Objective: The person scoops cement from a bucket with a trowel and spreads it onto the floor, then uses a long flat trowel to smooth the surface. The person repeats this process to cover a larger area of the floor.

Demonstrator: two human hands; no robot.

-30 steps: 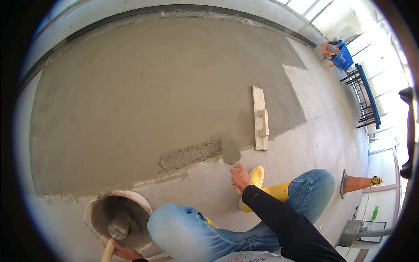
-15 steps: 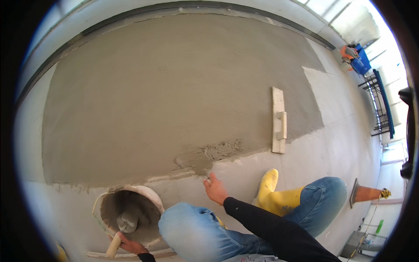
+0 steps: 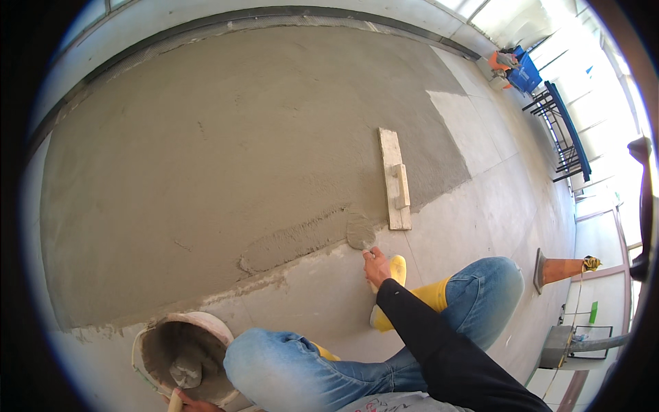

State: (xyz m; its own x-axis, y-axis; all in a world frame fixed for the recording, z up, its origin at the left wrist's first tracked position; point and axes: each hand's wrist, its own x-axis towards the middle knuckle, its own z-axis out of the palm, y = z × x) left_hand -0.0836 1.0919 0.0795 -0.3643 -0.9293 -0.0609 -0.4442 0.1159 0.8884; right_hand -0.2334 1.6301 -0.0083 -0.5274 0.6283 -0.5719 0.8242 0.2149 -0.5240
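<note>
My right hand (image 3: pixel 377 266) is closed round the handle of a trowel. Its rounded, mortar-coated blade (image 3: pixel 360 231) lies flat at the near edge of the wet mortar layer (image 3: pixel 226 137). Left of that blade runs a rough band of mortar (image 3: pixel 295 240). Low at the left, my left hand (image 3: pixel 197 404) grips the pale wooden handle of a second tool, probably a trowel (image 3: pixel 186 371), whose mortar-covered head is inside a tilted bucket (image 3: pixel 218 328). Part of that hand is cut off by the picture's lower edge.
A long wooden float (image 3: pixel 392 178) with a block handle lies across the mortar, right of my right hand. My yellow boot (image 3: pixel 412 302) stands close below. Farther right are an orange cone (image 3: pixel 565 266), a folded blue-topped table (image 3: pixel 568 130) and a blue container (image 3: pixel 524 72).
My right hand has swept the trowel rightward along the mortar's edge, and the rough patch is now a longer, smoother band. My left hand stays at the bucket. The view has shifted.
</note>
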